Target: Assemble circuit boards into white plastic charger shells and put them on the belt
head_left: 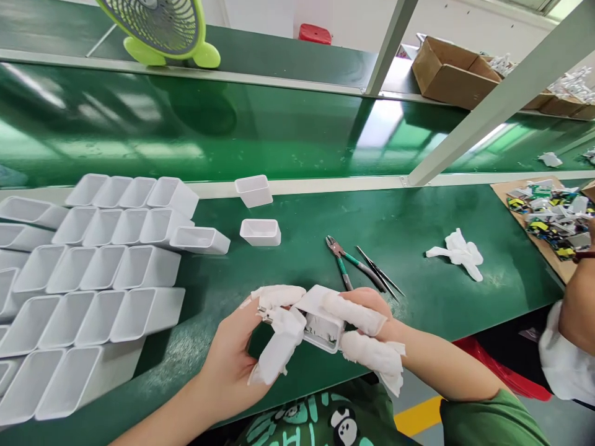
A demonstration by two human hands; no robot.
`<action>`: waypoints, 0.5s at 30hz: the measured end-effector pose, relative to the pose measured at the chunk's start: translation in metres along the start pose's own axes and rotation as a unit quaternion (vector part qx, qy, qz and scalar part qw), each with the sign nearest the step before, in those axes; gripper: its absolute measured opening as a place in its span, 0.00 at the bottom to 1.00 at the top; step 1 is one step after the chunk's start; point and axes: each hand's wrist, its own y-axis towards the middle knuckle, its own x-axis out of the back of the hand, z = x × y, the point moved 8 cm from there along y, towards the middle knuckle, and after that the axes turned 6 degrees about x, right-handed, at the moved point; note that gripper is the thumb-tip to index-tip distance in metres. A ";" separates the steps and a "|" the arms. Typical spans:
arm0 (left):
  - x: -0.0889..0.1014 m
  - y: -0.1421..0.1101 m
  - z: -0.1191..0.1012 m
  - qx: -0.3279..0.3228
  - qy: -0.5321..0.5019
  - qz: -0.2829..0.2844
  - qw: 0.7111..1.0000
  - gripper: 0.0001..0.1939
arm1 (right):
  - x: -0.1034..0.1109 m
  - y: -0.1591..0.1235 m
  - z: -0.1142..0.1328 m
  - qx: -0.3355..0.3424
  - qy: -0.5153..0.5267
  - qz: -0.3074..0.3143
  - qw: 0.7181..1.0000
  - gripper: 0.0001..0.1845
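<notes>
My left hand [246, 347] and my right hand [372, 322] meet low in the middle of the head view, both closed on a white plastic housing [320, 331]. White wrapping covers several of my fingertips. The housing is box-shaped and tilted with its open end towards me; small parts show inside, too small to name. Small metal prongs [266, 314] stick out between my left thumb and forefinger; what they belong to is hidden by the wrapped fingers. Just beyond my right hand, green-handled cutting pliers [343, 260] and metal tweezers [382, 272] lie on the green bench [307, 263].
Rows of open white housings [106, 266] fill the left side; two single housings [260, 232] stand nearer the middle. Crumpled white cloth finger covers [458, 253] lie to the right. Circuit boards [553, 217] sit on cardboard, beside another person's arm [579, 303]. A slanted post [493, 93] rises behind.
</notes>
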 end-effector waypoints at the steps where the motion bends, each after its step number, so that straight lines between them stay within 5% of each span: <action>1: 0.000 0.000 0.000 -0.001 0.002 -0.002 1.000 0.26 | 0.005 0.004 0.009 0.043 0.016 -0.022 0.999 0.26; 6: -0.004 0.002 -0.009 -0.034 0.052 -0.002 0.998 0.15 | 0.012 0.015 0.030 0.127 0.038 -0.042 0.990 0.32; 15: -0.007 0.006 -0.015 -0.042 0.054 0.002 0.998 0.09 | 0.005 0.010 0.020 0.072 0.050 -0.024 0.996 0.26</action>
